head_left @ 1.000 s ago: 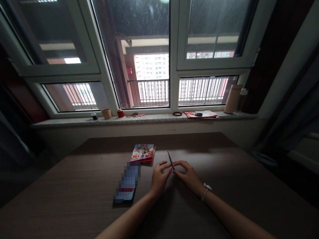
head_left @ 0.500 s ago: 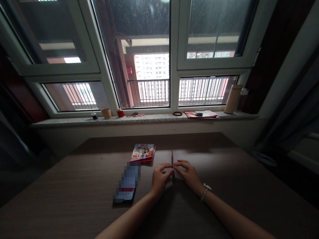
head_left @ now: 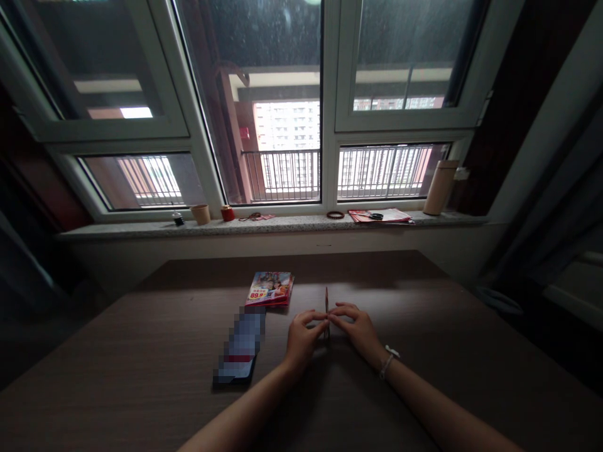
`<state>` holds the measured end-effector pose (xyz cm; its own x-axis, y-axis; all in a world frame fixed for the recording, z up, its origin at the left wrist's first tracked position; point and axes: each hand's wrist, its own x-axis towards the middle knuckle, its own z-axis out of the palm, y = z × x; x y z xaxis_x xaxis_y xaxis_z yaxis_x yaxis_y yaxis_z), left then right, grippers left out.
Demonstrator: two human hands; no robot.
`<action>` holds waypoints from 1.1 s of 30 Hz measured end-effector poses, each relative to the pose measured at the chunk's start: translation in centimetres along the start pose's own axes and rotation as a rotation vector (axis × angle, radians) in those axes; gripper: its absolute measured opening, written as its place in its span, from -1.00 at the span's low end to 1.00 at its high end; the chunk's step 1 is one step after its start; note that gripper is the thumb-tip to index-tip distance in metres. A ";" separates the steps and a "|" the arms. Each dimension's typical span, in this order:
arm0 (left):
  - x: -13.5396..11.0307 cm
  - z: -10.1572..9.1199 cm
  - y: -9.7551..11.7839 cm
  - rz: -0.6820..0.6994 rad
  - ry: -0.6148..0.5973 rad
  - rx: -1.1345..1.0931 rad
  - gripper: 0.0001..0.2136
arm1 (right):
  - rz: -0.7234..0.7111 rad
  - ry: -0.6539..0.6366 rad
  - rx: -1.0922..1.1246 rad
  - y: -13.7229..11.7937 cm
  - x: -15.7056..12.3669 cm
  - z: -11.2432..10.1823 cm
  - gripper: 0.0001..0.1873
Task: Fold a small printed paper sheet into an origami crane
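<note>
A thin piece of paper point(head_left: 326, 297) stands upright over the table, seen almost edge-on, so its faces are hidden. My left hand point(head_left: 304, 336) pinches it from the left with thumb and fingers. From the other side my right hand point(head_left: 357, 328), with a bracelet point(head_left: 387, 361) on its wrist, pinches the same paper. The fingertips of both hands nearly meet at its middle. To the left of the hands lies a small stack of colourful printed leaflets point(head_left: 270, 289).
A phone point(head_left: 242, 345) with a blurred screen lies left of my left arm. Along the windowsill stand a paper cup point(head_left: 200, 215), a red spool point(head_left: 228, 214), a dark ring point(head_left: 335, 215), scissors point(head_left: 375, 216) on papers and a tan bottle point(head_left: 440, 187).
The paper has turned slightly and looks narrower, its top a little lower. Both hands keep almost the same place and grip.
</note>
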<state>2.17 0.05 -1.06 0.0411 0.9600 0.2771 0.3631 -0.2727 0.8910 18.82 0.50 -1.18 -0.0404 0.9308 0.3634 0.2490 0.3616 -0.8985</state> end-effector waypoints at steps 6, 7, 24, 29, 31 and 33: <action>0.1 0.1 -0.3 0.004 -0.009 -0.027 -0.81 | 0.006 -0.004 -0.003 0.3 0.1 0.0 -0.69; 0.2 0.1 -0.4 0.002 -0.009 -0.039 -0.81 | 0.007 -0.008 -0.004 0.3 0.1 -0.1 -0.70; 0.3 0.0 0.0 -0.042 -0.018 -0.060 -0.79 | 0.045 0.058 -0.020 0.3 0.1 0.2 -0.80; 0.4 0.2 0.1 -0.148 -0.028 -0.218 -0.74 | 0.036 0.050 -0.004 0.3 0.2 0.3 -0.83; 0.4 0.2 0.2 -0.159 -0.027 -0.236 -0.74 | 0.024 0.059 -0.004 0.3 0.2 0.3 -0.84; 0.3 0.1 0.3 -0.134 -0.022 -0.206 -0.75 | 0.004 0.073 -0.015 0.2 0.2 0.3 -0.87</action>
<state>2.38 0.26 -0.76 0.0268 0.9890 0.1453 0.1697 -0.1477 0.9744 18.62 0.78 -1.37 0.0316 0.9256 0.3772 0.2639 0.3563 -0.8963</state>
